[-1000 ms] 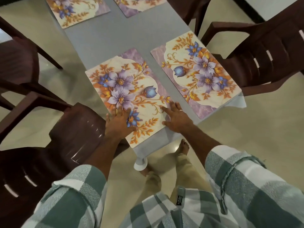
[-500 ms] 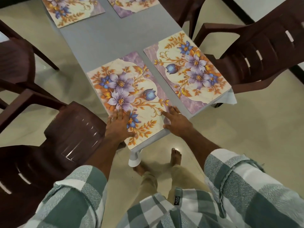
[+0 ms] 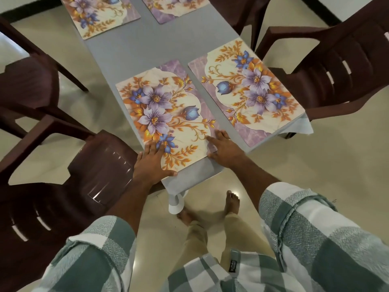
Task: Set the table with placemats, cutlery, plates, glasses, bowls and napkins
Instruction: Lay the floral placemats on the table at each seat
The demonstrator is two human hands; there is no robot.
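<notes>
A floral placemat (image 3: 166, 114) with purple and blue flowers lies on the near left part of the grey table (image 3: 145, 45). My left hand (image 3: 151, 163) rests flat on its near left corner, fingers straight. My right hand (image 3: 225, 148) presses flat on its near right corner, fingers spread. A second floral placemat (image 3: 248, 91) lies beside it on the right, reaching the table's edge. Two more placemats (image 3: 99, 13) (image 3: 174, 7) lie at the far end, partly cut off by the frame.
Dark brown plastic chairs stand around the table: one at my near left (image 3: 63, 186), one further left (image 3: 27, 81), one at the right (image 3: 336, 70). A grey cloth (image 3: 189, 178) hangs over the near table corner. My bare feet stand on the cream floor (image 3: 336, 165).
Both hands stay on the near placemat's corners. The placemat sits slightly further from the near table corner than before, and the view has shifted a little.
</notes>
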